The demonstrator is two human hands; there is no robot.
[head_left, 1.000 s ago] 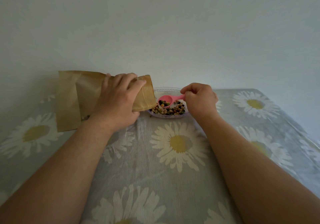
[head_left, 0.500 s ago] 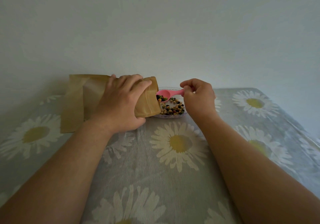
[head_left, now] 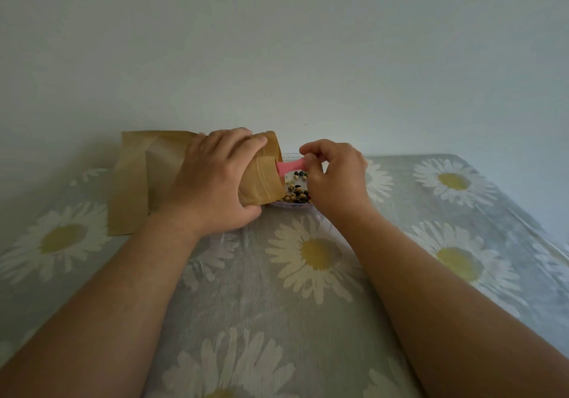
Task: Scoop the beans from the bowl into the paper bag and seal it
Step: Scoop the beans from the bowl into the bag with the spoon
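Observation:
A brown paper bag (head_left: 144,179) lies tilted on its side at the back of the table, mouth facing right. My left hand (head_left: 215,182) grips it near the mouth. My right hand (head_left: 335,176) pinches the handle of a pink scoop (head_left: 289,167); the scoop's head is inside the bag's mouth and hidden. Just right of the bag's mouth stands a clear bowl (head_left: 292,205) with mixed tan, dark and green beans (head_left: 297,196), partly covered by the bag and my right hand.
The table wears a grey cloth (head_left: 308,305) printed with large daisies. A plain pale wall stands right behind the bag and bowl. The table's right edge runs diagonally at the far right.
My right hand has lifted the loaded scoop out of the bowl and moved it left into the bag's mouth. My left hand has raised the bag's mouth a little.

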